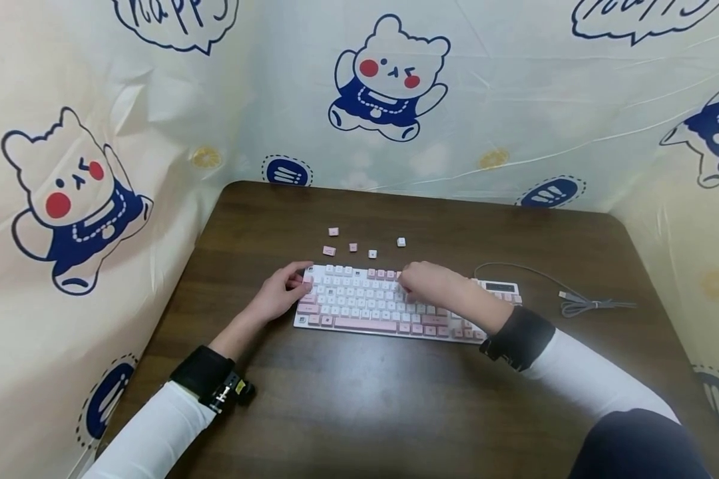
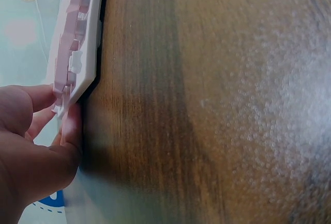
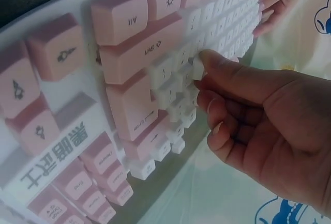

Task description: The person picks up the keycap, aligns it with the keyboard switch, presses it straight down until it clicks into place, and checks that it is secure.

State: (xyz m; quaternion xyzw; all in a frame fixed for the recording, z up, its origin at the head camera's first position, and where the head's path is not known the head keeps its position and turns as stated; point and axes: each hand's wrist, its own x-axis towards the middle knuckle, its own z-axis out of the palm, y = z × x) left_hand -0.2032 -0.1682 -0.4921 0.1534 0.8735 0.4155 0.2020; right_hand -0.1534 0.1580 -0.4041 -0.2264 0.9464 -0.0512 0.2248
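Dark wood counter (image 1: 359, 399) w/ bear-print curtain (image 1: 515, 100) at 12; left hand (image 1: 278, 294) grips keyboard (image 1: 359, 303) edge, right hand (image 1: 428, 283) pinches white keycap (image 3: 198, 68).

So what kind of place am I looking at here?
Probably a small tabletop work booth: a dark wooden table walled in by cartoon bear sheeting, with a pink and white keyboard and loose keycaps on it.

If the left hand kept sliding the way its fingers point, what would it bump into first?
The left hand points right and already touches the keyboard at its left end, so it would push straight into that edge. Nothing else lies between.
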